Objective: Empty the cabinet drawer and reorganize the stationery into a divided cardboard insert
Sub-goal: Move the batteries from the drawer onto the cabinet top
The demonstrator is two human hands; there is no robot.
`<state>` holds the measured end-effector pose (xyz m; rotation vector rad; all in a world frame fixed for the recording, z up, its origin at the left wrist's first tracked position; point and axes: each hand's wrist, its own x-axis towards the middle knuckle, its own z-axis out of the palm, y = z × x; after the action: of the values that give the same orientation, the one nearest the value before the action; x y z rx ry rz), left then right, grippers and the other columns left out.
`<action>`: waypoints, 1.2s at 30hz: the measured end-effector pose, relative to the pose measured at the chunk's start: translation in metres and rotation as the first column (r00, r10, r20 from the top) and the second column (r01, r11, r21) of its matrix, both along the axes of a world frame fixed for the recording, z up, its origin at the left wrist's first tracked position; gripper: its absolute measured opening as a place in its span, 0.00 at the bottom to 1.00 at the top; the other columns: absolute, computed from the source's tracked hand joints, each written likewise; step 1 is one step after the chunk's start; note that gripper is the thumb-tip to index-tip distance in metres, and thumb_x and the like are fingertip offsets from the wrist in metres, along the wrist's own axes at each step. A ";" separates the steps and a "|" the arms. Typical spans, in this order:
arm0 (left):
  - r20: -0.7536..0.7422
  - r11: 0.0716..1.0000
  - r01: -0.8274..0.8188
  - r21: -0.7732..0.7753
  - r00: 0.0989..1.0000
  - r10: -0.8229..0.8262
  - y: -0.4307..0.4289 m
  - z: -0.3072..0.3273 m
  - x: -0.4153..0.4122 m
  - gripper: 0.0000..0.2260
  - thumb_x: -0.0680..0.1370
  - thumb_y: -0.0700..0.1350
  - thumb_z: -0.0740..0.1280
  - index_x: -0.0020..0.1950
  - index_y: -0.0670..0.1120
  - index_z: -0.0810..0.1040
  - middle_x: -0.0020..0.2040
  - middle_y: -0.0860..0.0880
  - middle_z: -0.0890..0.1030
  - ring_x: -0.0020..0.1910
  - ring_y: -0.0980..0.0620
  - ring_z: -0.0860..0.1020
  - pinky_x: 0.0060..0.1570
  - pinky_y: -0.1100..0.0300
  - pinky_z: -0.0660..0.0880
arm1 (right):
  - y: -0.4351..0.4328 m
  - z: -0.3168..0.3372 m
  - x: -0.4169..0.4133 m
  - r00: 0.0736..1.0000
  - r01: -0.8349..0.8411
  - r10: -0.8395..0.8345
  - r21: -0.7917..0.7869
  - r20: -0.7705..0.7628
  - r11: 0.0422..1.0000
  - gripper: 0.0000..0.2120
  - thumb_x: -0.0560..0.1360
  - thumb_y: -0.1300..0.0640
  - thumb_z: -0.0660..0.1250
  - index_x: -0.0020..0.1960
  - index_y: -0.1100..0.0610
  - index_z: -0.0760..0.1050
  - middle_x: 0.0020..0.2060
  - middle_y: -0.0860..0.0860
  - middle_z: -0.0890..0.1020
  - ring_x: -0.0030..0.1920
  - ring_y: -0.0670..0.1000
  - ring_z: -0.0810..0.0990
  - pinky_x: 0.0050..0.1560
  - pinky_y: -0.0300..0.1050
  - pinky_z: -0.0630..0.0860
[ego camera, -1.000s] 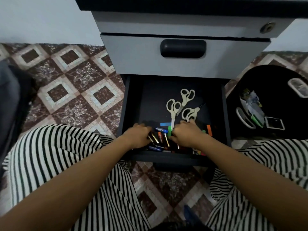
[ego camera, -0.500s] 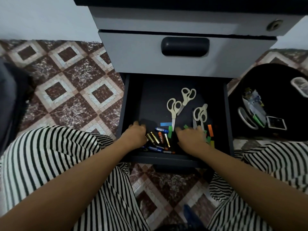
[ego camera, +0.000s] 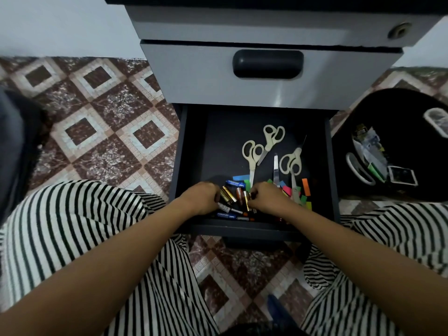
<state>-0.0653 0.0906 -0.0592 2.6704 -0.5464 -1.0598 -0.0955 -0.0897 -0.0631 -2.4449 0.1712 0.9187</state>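
Crouched over the open drawer (ego camera: 194, 151) at centre frame, apparently gathering the loose batteries (ego camera: 228, 195) heaped against its front wall. Left hand (ego camera: 201, 197) curled knuckles-up at the left of the heap, fingertips tucked under and out of sight; cannot tell whether gripping anything or only raking. Right hand (ego camera: 266, 200) curled too, pinching a gold-banded battery at the heap's right edge. Likely to spill: too many small round cells for two cupped hands, so apt to roll off and drop back into the drawer, or over the front wall onto the tiled floor (ego camera: 97, 132). Three pairs of scissors (ego camera: 252, 166) just above the hands in the frame, blades aimed toward the knuckles; easy to nick a finger or drag a pair along by sweeping blind. Coloured sticky tabs (ego camera: 306, 186) mixed in beside the right hand, liable to get scooped up with the batteries and land in the wrong section. No cardboard insert anywhere in view, so possibly a long carry, raising the chance of drops. Safer in smaller handfuls.
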 end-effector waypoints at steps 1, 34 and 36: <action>0.002 1.000 0.008 -0.009 1.000 -0.008 -0.001 0.000 0.000 0.09 0.75 0.43 0.66 0.54 0.42 0.76 0.56 0.44 0.77 0.56 0.46 0.75 0.51 0.60 0.69 | 0.001 -0.001 -0.001 1.000 0.024 -0.024 -0.001 0.012 1.000 0.10 0.74 0.61 0.66 0.51 0.66 0.78 0.46 0.61 0.81 0.45 0.56 0.80 0.39 0.44 0.74; 0.202 0.982 0.186 -0.034 0.964 -0.175 -0.005 -0.004 -0.002 0.12 0.77 0.41 0.61 0.60 0.41 0.72 0.61 0.43 0.72 0.58 0.42 0.74 0.52 0.52 0.73 | -0.001 -0.002 -0.005 0.989 0.145 -0.144 0.050 -0.020 0.988 0.12 0.73 0.56 0.68 0.48 0.66 0.80 0.45 0.61 0.82 0.42 0.55 0.79 0.39 0.44 0.71; 0.203 0.980 0.198 -0.029 0.961 -0.189 -0.007 -0.004 -0.003 0.13 0.78 0.41 0.61 0.61 0.41 0.70 0.61 0.42 0.72 0.59 0.42 0.73 0.52 0.53 0.71 | -0.001 -0.001 -0.006 0.990 0.141 -0.140 0.053 -0.015 0.989 0.10 0.73 0.56 0.69 0.46 0.64 0.80 0.43 0.60 0.82 0.41 0.53 0.77 0.37 0.42 0.69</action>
<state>-0.0680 0.0832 -0.0633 2.7398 -0.8764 -0.8153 -0.1010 -0.0904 -0.0641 -2.3453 0.3142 0.8637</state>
